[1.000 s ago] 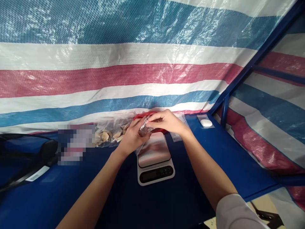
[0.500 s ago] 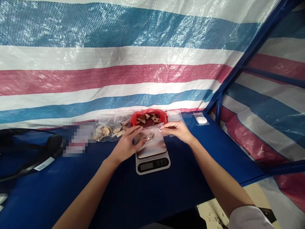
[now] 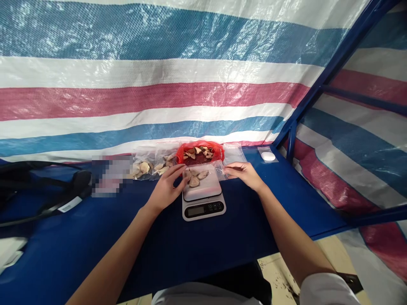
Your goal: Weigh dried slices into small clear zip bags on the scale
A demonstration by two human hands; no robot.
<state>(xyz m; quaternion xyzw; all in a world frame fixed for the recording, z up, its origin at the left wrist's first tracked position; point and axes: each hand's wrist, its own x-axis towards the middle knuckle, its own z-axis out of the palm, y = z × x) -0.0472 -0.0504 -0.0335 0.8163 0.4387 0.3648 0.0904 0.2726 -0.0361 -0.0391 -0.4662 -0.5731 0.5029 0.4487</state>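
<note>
A digital kitchen scale (image 3: 203, 197) with a white platform stands on the blue table in front of me. Over its platform lies a clear zip bag (image 3: 219, 170) with several pale dried slices (image 3: 194, 181) in its left part. The bag's right end is pinched between the thumb and fingers of my right hand (image 3: 243, 174). At the bag's left end, my left hand (image 3: 167, 187) holds the edge with curved fingers and thumb; its exact grip is partly hidden. Just behind the scale sits a red plastic bag (image 3: 200, 146), open, with dark-edged dried pieces inside.
Filled clear bags (image 3: 143, 167) of slices lie left of the red bag. Flat clear bags (image 3: 234, 153) lie to its right. A white rounded object (image 3: 268, 156) rests on clear plastic. Black straps (image 3: 63, 190) are at left. A striped tarp (image 3: 143, 101) walls the back.
My right hand has moved slightly right with the bag's end, and the bag now lies flatter over the scale. The slices show more clearly. The camera view has shifted a little.
</note>
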